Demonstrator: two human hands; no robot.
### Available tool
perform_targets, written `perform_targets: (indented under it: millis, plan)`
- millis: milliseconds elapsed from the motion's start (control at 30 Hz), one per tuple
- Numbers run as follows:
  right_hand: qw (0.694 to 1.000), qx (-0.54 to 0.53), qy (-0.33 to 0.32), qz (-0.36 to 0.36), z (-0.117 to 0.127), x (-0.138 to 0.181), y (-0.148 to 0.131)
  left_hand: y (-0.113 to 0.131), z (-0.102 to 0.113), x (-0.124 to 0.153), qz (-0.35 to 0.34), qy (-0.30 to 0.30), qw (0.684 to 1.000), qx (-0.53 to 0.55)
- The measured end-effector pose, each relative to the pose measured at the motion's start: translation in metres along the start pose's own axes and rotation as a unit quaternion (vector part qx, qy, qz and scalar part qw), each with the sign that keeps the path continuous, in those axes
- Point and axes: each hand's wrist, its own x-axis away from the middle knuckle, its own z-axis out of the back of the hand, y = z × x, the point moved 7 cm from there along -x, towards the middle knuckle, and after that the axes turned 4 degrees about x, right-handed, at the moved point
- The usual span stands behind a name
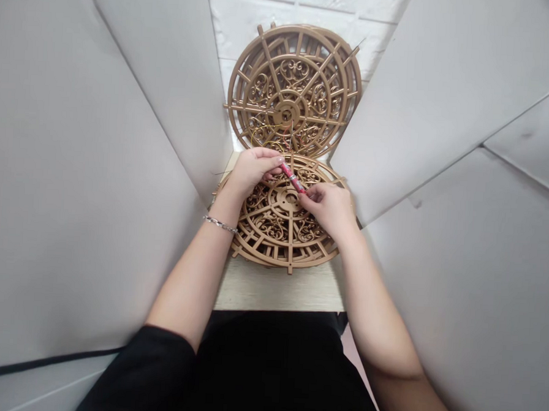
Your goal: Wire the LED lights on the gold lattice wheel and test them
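Observation:
A round gold-brown fretwork disc (pixel 277 236) lies flat on a pale wooden table (pixel 274 288). Over its middle, both my hands pinch a small red, pen-like stick (pixel 292 178). My left hand (pixel 251 170), with a silver bracelet at its wrist, grips the stick's upper end with closed fingers. The lower end is held by my right hand (pixel 330 205), fingers curled. More matching ornate discs (pixel 294 87) stand upright behind, leaning on the white brick wall. Thin wires hang near their centre.
Large white panels (pixel 97 159) close in the narrow table on the left, and more white panels (pixel 443 147) on the right. My lap in black clothing (pixel 270 371) fills the bottom of the view.

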Motion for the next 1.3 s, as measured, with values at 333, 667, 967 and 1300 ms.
perform_targets:
  millis: [333,667,967,1300]
  plan:
    - [1.0,0.005,0.001,0.005,0.001,0.0,-0.001,-0.001,-0.002,0.002,0.016,-0.013,1.0,0.008]
    - [0.999,-0.043,0.003,-0.031,0.003,0.001,0.004,0.002,-0.011,0.01,0.05,-0.051,0.993,0.09]
    - [0.994,-0.07,0.028,-0.083,0.006,0.003,0.011,-0.005,-0.007,0.005,0.088,-0.045,0.981,0.169]
    - [0.994,-0.062,0.013,-0.088,0.004,0.001,0.014,-0.003,-0.011,0.006,0.081,-0.071,0.982,0.155]
